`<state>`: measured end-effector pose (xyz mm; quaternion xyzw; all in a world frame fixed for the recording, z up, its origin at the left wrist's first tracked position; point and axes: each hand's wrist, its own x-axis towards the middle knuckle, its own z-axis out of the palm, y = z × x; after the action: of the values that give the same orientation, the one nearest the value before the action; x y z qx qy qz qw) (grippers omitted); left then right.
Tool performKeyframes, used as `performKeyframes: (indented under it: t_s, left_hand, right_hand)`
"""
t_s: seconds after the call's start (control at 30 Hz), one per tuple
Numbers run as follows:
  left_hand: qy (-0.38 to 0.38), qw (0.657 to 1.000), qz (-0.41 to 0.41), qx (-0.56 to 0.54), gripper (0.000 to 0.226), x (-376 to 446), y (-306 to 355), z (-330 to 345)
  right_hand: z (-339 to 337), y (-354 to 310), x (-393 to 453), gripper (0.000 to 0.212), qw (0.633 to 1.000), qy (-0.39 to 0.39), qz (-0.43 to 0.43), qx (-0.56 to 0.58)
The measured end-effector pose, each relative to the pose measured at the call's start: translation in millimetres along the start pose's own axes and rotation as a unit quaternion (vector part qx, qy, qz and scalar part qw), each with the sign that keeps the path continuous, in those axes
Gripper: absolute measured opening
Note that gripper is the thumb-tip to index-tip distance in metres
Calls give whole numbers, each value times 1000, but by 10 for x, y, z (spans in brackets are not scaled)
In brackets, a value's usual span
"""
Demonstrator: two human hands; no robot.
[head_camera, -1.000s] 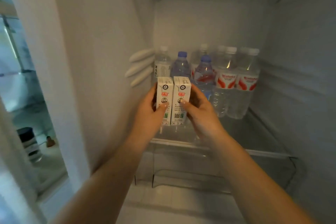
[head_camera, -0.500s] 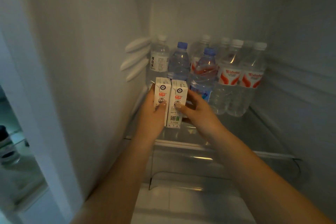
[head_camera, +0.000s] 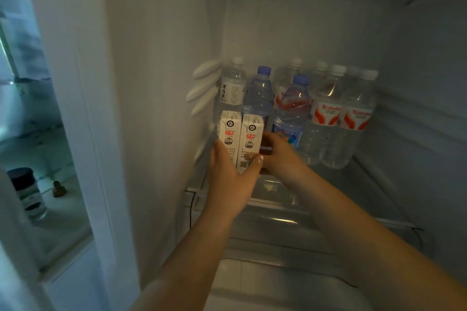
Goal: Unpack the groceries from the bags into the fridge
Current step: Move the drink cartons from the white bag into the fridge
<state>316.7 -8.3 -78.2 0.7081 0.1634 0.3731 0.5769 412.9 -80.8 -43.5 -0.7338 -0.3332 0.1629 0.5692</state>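
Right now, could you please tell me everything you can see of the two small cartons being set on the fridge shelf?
The two small cartons are white paperboard boxes, each with a red logo, a round emblem and fine print; the right one shows a QR code. They stand upright, side by side and touching, at the left of the glass shelf, in front of the water bottles. The left hand and the right hand hold them between them.
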Motion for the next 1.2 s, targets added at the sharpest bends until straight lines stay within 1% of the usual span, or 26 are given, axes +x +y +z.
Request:
performKeyframes:
  t_s: [0.2, 0.37, 0.57, 0.8, 0.97, 1.03, 1.1, 1.17, 1.2]
  left_hand:
    - [63, 998, -22, 23, 72, 158, -24, -21]
    - [98, 995, -18, 21, 70, 284, -33, -40]
    - [112, 993, -21, 23, 70, 383, -59, -43]
    - [117, 991, -20, 65, 69, 365, -35, -29]
    - [126, 988, 3, 92, 67, 286, -19, -28]
    - [111, 988, 26, 100, 67, 202, 11, -76]
    - [64, 991, 52, 109, 64, 102, 19, -156]
    - [26, 995, 45, 87, 55, -63, 74, -218]
    - [18, 996, 36, 79, 56, -144, 99, -243]
  right_hand:
    - [136, 1, 105, 50, 1000, 7, -6, 17]
    - [236, -11, 209, 47, 1000, 7, -26, 7]
    - [272, -9, 326, 49, 999, 13, -31, 3]
    - [284, 58, 321, 50, 998, 20, -56, 5]
    - [268, 74, 317, 54, 998, 8, -64, 7]
    - [225, 58, 280, 60, 997, 17, -78, -7]
    - [148, 15, 193, 68, 994, 48, -91, -38]
    - [51, -4, 16, 70, 988, 81, -109, -68]
    - [-7, -7, -108, 71, 984, 97, -122, -86]
